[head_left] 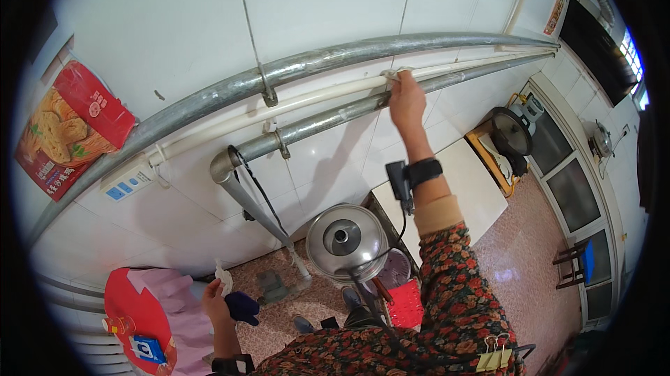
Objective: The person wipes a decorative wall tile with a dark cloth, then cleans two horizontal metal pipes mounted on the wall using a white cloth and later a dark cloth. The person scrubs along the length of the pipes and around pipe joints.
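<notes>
in the head view, your right hand (407,100) is up high by the wall, with its fingers closed on a small pale wad (393,74). the wad is against the white pipe (293,101), and you cannot tell if it is cloth or paper. the white pipe runs between a fat grey pipe (328,60) above it and a thinner grey pipe (328,119) below it. your left hand (216,306) is down low, with its fingers closed on a crumpled white scrap (224,279) that sticks up over them. a dark blue thing (242,307) is just beside that hand, but you cannot tell what it is. to the left is a red tabletop (134,298) with a pink cloth (183,313) over part of it, and a blue pack (148,349) lies on it. up on the left, a red food packet (70,131) is by the fat grey pipe, and a white socket box (127,179) is near the packet. below the pipes you can see a round silver lid (323,245), near a white tabletop (457,198). far to the right is a blue stool (588,262) on the floor (502,278).
</notes>
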`<state>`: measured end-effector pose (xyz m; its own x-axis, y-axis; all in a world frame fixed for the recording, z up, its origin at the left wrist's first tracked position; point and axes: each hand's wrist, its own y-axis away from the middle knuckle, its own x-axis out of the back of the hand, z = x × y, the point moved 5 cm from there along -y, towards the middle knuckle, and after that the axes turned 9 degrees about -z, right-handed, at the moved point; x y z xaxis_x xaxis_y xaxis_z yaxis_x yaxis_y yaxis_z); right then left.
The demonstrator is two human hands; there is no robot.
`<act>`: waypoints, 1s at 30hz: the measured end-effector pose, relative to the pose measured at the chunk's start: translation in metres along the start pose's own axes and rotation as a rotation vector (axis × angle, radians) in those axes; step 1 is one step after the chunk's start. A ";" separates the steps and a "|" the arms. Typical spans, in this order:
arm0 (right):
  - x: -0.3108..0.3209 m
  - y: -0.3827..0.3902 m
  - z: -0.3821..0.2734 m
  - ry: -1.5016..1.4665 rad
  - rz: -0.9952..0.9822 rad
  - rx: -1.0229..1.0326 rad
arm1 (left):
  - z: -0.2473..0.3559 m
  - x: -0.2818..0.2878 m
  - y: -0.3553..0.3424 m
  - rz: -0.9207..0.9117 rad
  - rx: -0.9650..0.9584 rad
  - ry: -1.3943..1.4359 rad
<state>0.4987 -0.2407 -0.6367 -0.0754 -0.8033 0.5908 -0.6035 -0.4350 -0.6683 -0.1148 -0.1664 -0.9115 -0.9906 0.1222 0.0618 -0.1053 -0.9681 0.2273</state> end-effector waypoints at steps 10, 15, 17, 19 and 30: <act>-0.047 0.071 -0.157 -0.215 -0.063 0.405 | 0.061 -0.009 0.010 -0.025 -0.096 -0.108; -0.034 0.049 -0.148 -0.094 -0.150 0.284 | 0.162 -0.042 -0.033 -0.013 -0.449 -0.120; -0.021 0.035 -0.126 -0.052 -0.118 0.039 | 0.192 -0.050 -0.056 0.005 -0.515 -0.022; -0.015 0.034 -0.126 -0.116 -0.012 0.027 | 0.207 -0.056 -0.079 0.031 -0.470 0.100; -0.037 0.058 -0.134 -0.149 -0.056 0.266 | 0.199 -0.046 -0.141 0.130 -0.327 0.386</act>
<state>0.3602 -0.1822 -0.6372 0.0812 -0.8172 0.5706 -0.3725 -0.5559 -0.7431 -0.0368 0.0079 -0.7529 -0.9511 -0.0337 -0.3072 0.0603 -0.9952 -0.0775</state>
